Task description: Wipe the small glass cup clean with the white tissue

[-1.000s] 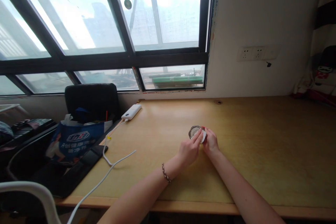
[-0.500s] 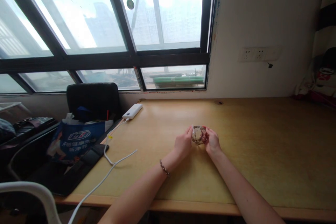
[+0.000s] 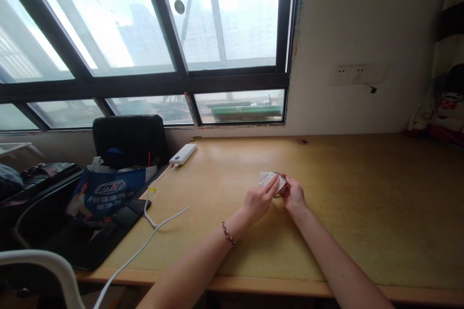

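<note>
My right hand [image 3: 295, 194] is closed around the right side of a small round glass object [image 3: 282, 191], clear with reddish-brown tones, held just above the wooden table. The exact kind of this glass piece cannot be made out, as fingers and paper cover most of it. Pinched in the fingers of my left hand [image 3: 258, 201] is a white tissue [image 3: 267, 178], laid over the left side and face of the glass object. A braided bracelet [image 3: 228, 233] circles my left wrist.
The yellowish wooden table [image 3: 362, 212] spreads around my hands. At its left edge lie a white power bank [image 3: 183, 154] and a white cable [image 3: 137, 250]. A black chair [image 3: 128, 137] holding a blue bag [image 3: 108, 193] stands left. Windows and a wall socket [image 3: 350, 75] are behind.
My left hand has moved from the glass object's left edge over its face, and the white tissue now covers most of it. My right hand has stayed nearly in place.
</note>
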A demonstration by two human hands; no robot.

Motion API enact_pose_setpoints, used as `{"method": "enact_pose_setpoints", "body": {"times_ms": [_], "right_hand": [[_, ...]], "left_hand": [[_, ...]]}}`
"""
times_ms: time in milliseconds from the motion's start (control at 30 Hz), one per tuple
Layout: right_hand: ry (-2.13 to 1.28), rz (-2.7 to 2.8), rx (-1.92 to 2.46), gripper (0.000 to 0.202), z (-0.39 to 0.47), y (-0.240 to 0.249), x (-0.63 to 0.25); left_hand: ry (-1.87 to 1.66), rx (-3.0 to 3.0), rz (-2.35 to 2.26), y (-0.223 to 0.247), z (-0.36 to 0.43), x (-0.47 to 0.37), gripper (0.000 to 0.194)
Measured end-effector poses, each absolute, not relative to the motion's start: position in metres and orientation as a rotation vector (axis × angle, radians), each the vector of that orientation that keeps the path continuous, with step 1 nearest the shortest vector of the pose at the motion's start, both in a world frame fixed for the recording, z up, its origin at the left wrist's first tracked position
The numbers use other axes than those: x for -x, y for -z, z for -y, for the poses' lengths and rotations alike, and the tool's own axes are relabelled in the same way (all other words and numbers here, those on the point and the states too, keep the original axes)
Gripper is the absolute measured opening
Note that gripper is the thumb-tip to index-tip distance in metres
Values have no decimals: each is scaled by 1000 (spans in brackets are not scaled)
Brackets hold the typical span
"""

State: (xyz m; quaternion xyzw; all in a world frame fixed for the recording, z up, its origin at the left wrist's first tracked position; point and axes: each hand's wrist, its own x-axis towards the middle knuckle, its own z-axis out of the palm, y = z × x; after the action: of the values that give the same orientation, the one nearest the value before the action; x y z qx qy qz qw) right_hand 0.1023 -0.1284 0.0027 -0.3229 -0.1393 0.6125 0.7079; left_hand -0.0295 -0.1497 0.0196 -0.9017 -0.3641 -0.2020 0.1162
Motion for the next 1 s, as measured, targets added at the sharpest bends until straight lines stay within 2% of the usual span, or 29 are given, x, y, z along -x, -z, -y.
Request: {"method": "enact_pose_setpoints", "body": {"times_ms": [267,600,1000], "right_hand": [[-1282,263,751,5,130,-18,-107],[-1295,121,643,12,121,-11,-125],[-1348,286,671,6,118,13,-106]], "left_hand": [[535,2614,1379,-21,146,33,66],[684,2785,1156,-15,156,26,69],[709,2917,1078,-22,165,20,68]]}}
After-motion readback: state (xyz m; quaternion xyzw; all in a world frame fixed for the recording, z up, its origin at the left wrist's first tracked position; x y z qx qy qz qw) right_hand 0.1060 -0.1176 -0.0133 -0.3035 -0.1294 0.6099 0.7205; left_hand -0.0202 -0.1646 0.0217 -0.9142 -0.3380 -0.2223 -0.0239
